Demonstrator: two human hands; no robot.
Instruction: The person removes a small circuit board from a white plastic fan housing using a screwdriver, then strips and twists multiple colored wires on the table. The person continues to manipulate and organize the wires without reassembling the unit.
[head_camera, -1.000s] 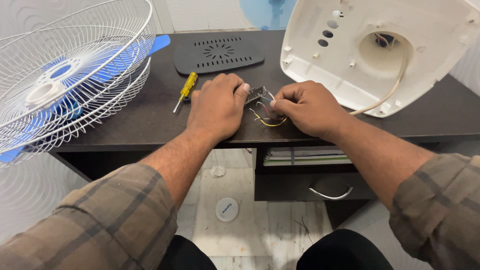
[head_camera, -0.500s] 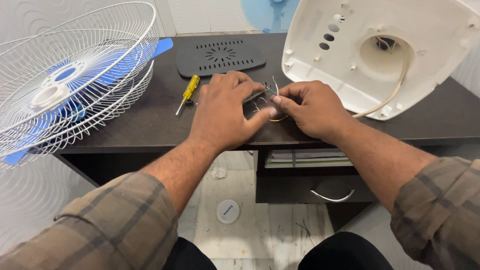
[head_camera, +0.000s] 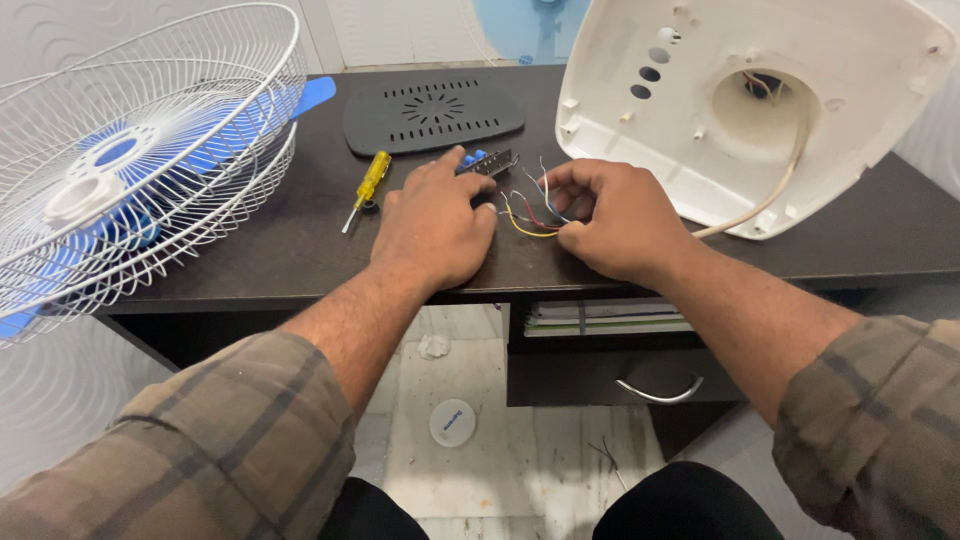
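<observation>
Plaid brown sleeves framed the near edge of the view, both forearms reaching forward over the front of a dark wooden desk (head_camera: 250, 250). Below the desktop a drawer (head_camera: 600, 375) with a curved metal handle sat closed, a stack of papers on the shelf above it.

On the desktop the left hand (head_camera: 432, 225) lay palm down, fingers pointing away from the body, its fingertips touching a small switch block (head_camera: 487, 162) with blue buttons; whether the fingers pinched it or only rested on it could not be told. That block lay with its long axis running left to right, tilted a little up toward the right, just beyond the fingertips. The right hand (head_camera: 612, 215) was curled, thumb and fingers closed together on a bundle of thin coloured wires (head_camera: 530, 212) that ran from the block toward it, red, yellow, blue and white strands fanned out between the two hands.

Left of the left hand lay a yellow-handled screwdriver (head_camera: 366, 186), its tip pointing toward the person. Farther back sat a dark vented cover plate (head_camera: 430, 113). At far right leaned a white fan base housing (head_camera: 750, 100), underside showing, a cream cable (head_camera: 770, 195) trailing from it. At far left rested a white wire fan guard (head_camera: 150, 150) over blue blades (head_camera: 300, 100).
</observation>
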